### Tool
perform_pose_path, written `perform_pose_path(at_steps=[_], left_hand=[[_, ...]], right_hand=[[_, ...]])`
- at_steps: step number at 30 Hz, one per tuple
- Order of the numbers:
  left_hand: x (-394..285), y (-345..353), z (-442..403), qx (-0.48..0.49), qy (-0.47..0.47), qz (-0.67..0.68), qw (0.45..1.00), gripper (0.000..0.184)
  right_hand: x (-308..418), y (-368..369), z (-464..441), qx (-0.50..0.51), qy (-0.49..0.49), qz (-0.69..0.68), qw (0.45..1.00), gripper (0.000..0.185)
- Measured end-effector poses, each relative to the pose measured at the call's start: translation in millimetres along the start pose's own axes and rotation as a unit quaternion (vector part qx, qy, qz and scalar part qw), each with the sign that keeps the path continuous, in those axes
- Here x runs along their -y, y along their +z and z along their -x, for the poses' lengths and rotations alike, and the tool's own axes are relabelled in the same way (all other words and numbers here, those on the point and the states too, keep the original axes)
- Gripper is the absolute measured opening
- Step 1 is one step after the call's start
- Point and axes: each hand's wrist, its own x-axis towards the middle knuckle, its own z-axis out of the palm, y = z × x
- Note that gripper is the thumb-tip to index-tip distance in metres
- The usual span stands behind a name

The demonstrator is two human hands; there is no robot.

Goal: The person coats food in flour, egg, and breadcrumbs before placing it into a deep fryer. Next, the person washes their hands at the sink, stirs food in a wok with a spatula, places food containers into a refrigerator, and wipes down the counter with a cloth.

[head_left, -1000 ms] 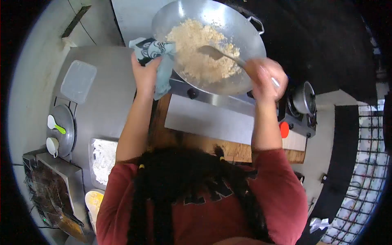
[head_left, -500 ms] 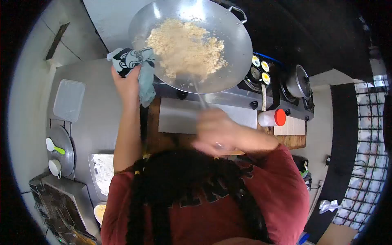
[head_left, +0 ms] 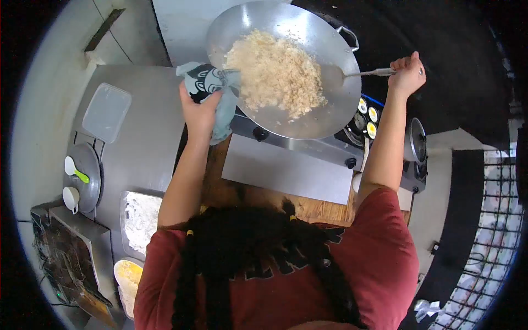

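Observation:
A large metal wok [head_left: 300, 130] sits on the stove, holding a heap of pale, grainy food [head_left: 278, 77] that looks like rice. At the wok's left rim, my left hand [head_left: 201, 113] is closed on a grey-green printed cloth [head_left: 223, 125]; whatever part of the wok lies under the cloth is hidden. My right hand [head_left: 408, 78] is wrapped around the handle of a metal wok spatula [head_left: 369, 72], out past the right rim. The spatula's blade rests inside the wok, at the right edge of the food.
Egg-like rounds sit in a dark pan [head_left: 360, 121] right of the wok, with a lidded pot [head_left: 415, 142] beyond. On the left counter are a plastic lid [head_left: 107, 113], a round metal lid [head_left: 91, 190] bearing a spoon, and a tray of white powder [head_left: 140, 220].
My right hand has swung from in front of the wok to beyond its right side, taking the spatula along. My left hand keeps its hold on the cloth. The view has shifted slightly.

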Motion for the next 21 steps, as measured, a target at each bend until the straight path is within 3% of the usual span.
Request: perform_pose_path(at_steps=[4,6,7,10,12,13,14,17,18,20,21], left_hand=[[-7,1,4,-0.010,-0.002,-0.028,1.000,0.062],[9,-6,-1,-0.003,0.025,-0.071,0.997,0.063],[2,-1,-1,-0.011,0.029,-0.042,0.999,0.064],[9,5,3,-0.020,0.048,-0.028,0.998,0.061],[-1,4,2,-0.011,-0.001,-0.009,1.000,0.056],[0,2,1,0.001,0.029,-0.028,0.999,0.053],[0,1,3,-0.003,0.027,-0.034,0.999,0.053],[0,2,0,0.010,0.023,-0.021,0.999,0.055],[-3,2,0,0.000,0.030,-0.023,0.999,0.055],[-7,3,3,-0.007,0.031,-0.074,0.997,0.058],[-5,1,2,-0.001,0.028,-0.070,0.997,0.060]], right_hand=[[-122,-35,-45,-0.245,0.142,0.134,0.950,0.030],[-185,-32,-26,-0.203,0.162,0.123,0.958,0.029],[-179,-11,-10,-0.200,0.184,0.021,0.962,0.030],[-89,50,35,-0.068,0.161,-0.178,0.968,0.032],[-31,55,50,0.069,0.104,-0.223,0.967,0.036],[-18,49,42,0.088,0.051,-0.177,0.979,0.039],[-11,39,26,0.089,0.083,-0.199,0.972,0.041],[-52,9,-33,-0.032,0.062,-0.116,0.991,0.034],[-93,-18,-65,-0.030,0.090,-0.115,0.989,0.030],[-150,-18,-78,-0.187,0.137,-0.087,0.969,0.026],[-191,-5,-71,-0.206,0.169,-0.097,0.959,0.024]])
